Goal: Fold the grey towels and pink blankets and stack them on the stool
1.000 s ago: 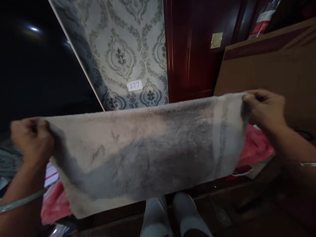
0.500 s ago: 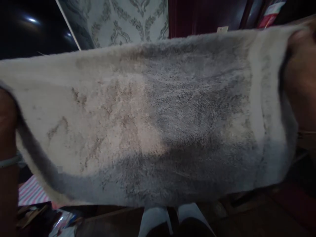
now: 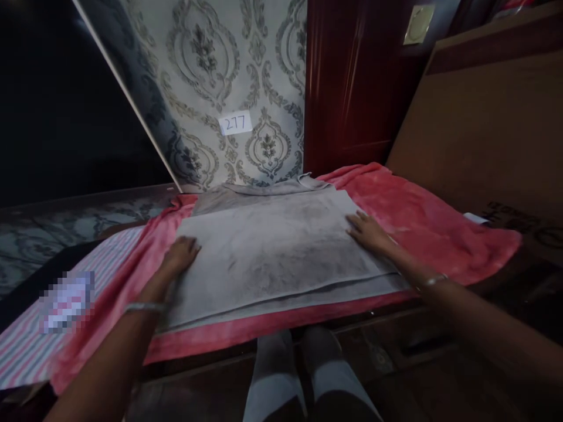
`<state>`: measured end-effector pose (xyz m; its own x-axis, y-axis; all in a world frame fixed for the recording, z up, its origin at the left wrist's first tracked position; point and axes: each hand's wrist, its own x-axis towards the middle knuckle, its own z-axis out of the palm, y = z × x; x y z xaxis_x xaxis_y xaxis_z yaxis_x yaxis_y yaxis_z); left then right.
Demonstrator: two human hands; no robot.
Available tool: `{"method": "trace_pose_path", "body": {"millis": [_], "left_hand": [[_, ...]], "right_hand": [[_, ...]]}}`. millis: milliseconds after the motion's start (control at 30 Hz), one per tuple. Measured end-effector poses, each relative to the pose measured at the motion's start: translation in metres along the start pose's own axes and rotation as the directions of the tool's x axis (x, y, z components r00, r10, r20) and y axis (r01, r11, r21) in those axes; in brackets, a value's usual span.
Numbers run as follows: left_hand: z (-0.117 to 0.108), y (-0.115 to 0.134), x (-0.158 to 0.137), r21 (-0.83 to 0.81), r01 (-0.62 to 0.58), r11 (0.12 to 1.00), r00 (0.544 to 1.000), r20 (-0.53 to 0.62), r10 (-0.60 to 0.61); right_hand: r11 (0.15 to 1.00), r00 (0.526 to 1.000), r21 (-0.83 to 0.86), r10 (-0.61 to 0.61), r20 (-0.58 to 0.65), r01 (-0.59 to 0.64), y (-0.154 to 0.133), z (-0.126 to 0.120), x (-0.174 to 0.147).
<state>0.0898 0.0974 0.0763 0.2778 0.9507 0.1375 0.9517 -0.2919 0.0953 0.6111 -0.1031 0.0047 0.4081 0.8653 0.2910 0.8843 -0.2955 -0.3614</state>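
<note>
Lying over the middle of the red blanket (image 3: 440, 237): a smudged grey cloth (image 3: 272, 246).
Above the blanket, the left hand (image 3: 179, 256) rests palm-down, fingers loosely bent, on the cloth's left edge; the right hand (image 3: 368, 232), fingers spread, on its right.

dim light, damask-patterned wall (image 3: 250, 76), dark red panel (image 3: 345, 88), seemingly wood, black panel (image 3: 65, 111) at left

A pale grey cloth (image 3: 272, 246) with darker smudges lies flat over grey fabric (image 3: 220, 200) on a red blanket (image 3: 417, 228)
</note>
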Motion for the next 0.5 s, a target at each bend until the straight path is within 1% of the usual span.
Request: {"method": "trace_pose_path", "body": {"millis": [33,100,167,267,367,433,500], "left_hand": [[0.014,-0.011,-0.013,0.005,0.002,1.000,1.000,0.014,-0.002],[0.032,-0.035,-0.039,0.013,-0.015,1.000,1.000,0.002,0.015],[0.039,-0.059,-0.063,-0.002,-0.015,1.000,1.000,-0.010,0.015],[0.040,-0.083,-0.095,-0.055,0.006,0.998,0.999,-0.054,-0.009],[0.040,-0.087,-0.126,-0.094,0.007,0.996,0.991,-0.133,-0.020],[0.040,-0.080,-0.147,-0.085,0.009,0.996,0.978,-0.206,-0.027],[0.038,-0.070,-0.164,-0.046,0.025,0.999,0.956,-0.291,-0.037]], "right_hand": [[0.999,1.000,-0.032,-0.018,0.007,0.019,0.016,0.013,-0.018],[0.997,0.999,-0.074,-0.037,-0.009,0.037,0.046,0.025,-0.047],[0.996,0.999,-0.083,-0.025,-0.022,0.023,0.068,0.024,-0.065],[0.998,0.999,-0.058,0.025,-0.036,-0.027,0.082,0.012,-0.078],[0.992,0.992,-0.040,0.115,-0.048,-0.117,0.082,-0.002,-0.084],[0.980,0.980,-0.036,0.195,-0.048,-0.197,0.079,-0.011,-0.086],[0.963,0.962,-0.004,0.268,-0.044,-0.269,0.075,-0.021,-0.088]]}}
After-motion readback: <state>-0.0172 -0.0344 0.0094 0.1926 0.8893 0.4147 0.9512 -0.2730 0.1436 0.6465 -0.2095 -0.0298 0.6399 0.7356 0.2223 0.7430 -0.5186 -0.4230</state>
